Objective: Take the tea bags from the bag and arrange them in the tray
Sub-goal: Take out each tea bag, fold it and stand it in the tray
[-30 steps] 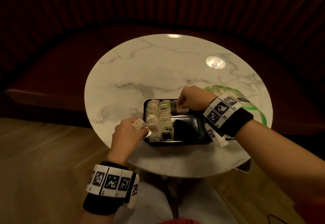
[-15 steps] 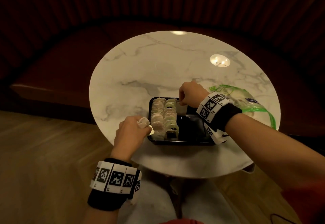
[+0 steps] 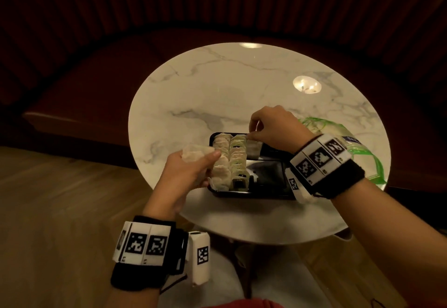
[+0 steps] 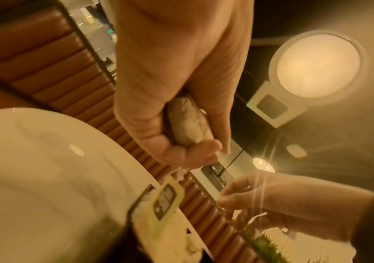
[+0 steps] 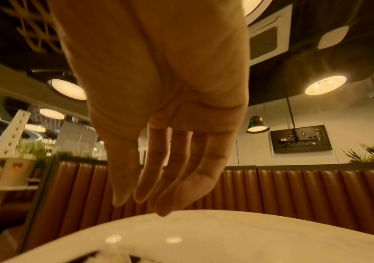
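A black tray (image 3: 271, 195) sits on the round marble table, its left part filled with two rows of upright tea bags (image 3: 229, 160). One more tea bag (image 3: 254, 150) stands alone at the far end of a third row. My right hand (image 3: 252, 128) hovers just above it, and in the right wrist view its fingers (image 5: 150, 192) hang straight and hold nothing. At the tray's left edge my left hand (image 3: 205, 160) grips a pale tea bag (image 4: 188, 124), whose paper tag (image 4: 168, 197) dangles on a string. The clear, green-edged bag (image 3: 362, 155) lies to the right behind my right wrist.
The marble table (image 3: 217, 94) is bare on its far half apart from lamp reflections. A dark padded bench (image 3: 96, 85) curves round its far side. Wooden floor lies to the left. The tray's right part (image 3: 266, 174) holds no tea bags.
My right hand has let go of the tea bag at the tray's far end and risen slightly. The left hand has moved up and right against the tray's left edge.
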`<act>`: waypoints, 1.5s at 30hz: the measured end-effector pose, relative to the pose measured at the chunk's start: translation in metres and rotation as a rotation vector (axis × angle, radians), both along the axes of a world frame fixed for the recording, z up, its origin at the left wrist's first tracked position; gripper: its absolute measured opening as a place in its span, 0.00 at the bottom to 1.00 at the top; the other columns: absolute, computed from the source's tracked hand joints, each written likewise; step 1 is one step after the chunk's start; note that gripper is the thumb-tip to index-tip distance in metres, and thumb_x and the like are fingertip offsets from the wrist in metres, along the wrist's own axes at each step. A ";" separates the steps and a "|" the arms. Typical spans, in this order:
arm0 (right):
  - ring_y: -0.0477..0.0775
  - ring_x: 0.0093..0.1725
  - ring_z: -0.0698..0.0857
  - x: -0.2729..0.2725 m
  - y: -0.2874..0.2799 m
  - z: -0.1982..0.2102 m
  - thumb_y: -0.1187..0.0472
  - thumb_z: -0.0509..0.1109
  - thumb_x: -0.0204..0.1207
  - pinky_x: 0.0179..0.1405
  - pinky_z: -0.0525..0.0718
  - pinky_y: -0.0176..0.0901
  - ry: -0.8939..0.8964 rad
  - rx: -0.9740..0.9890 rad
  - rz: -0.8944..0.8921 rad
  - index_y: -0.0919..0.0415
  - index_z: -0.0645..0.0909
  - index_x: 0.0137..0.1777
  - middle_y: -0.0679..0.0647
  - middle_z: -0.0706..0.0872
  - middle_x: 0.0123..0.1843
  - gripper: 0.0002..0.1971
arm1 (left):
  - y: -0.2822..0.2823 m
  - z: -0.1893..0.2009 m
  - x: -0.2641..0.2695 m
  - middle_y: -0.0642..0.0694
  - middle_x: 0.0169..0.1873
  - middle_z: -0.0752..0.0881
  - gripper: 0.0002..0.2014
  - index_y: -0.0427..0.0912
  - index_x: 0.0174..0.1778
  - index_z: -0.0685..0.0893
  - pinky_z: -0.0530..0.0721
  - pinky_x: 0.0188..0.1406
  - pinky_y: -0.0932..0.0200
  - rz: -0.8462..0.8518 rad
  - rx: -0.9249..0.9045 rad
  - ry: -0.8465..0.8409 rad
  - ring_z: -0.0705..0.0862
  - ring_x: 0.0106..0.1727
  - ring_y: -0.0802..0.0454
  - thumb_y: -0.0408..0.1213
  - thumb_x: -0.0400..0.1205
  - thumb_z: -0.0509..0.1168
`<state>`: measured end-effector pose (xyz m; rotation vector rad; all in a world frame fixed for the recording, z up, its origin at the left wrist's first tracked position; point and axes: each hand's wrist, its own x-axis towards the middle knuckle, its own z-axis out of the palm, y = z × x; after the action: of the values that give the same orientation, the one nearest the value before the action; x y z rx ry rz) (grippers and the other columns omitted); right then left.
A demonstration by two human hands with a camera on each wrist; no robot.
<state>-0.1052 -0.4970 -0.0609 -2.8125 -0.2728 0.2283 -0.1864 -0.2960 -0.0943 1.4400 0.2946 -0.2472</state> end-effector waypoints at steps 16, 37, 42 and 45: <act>0.40 0.36 0.81 -0.084 0.038 0.020 0.51 0.76 0.74 0.37 0.80 0.29 -0.002 0.664 0.066 0.49 0.87 0.56 0.42 0.86 0.43 0.11 | -0.022 0.032 -0.014 0.42 0.48 0.91 0.31 0.42 0.50 0.89 0.82 0.56 0.50 0.008 -0.536 0.155 0.88 0.49 0.48 0.67 0.80 0.56; 0.49 0.32 0.88 -0.087 0.008 0.034 0.71 0.68 0.78 0.35 0.87 0.36 0.153 1.351 -0.251 0.70 0.79 0.46 0.57 0.87 0.34 0.01 | -0.010 0.023 -0.010 0.45 0.49 0.91 0.11 0.46 0.60 0.79 0.86 0.33 0.62 0.233 -0.465 -0.087 0.89 0.41 0.55 0.31 0.83 0.65; 0.52 0.33 0.89 -0.091 0.012 0.037 0.71 0.68 0.78 0.38 0.88 0.42 0.146 1.358 -0.278 0.69 0.79 0.48 0.59 0.87 0.33 0.02 | -0.021 0.030 -0.016 0.48 0.43 0.87 0.08 0.47 0.54 0.85 0.83 0.29 0.62 0.039 -0.050 -0.397 0.85 0.41 0.54 0.36 0.81 0.71; 0.49 0.33 0.83 -0.094 0.017 0.034 0.68 0.70 0.77 0.32 0.83 0.37 0.141 1.335 -0.265 0.66 0.81 0.44 0.52 0.86 0.32 0.02 | -0.030 0.033 -0.021 0.52 0.43 0.89 0.15 0.47 0.52 0.85 0.85 0.42 0.67 -0.112 0.077 -0.540 0.88 0.46 0.59 0.39 0.70 0.76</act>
<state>-0.1988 -0.4802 -0.0269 -1.4751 0.0162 0.1057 -0.2077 -0.3256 -0.0614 1.5425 -0.2195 0.0683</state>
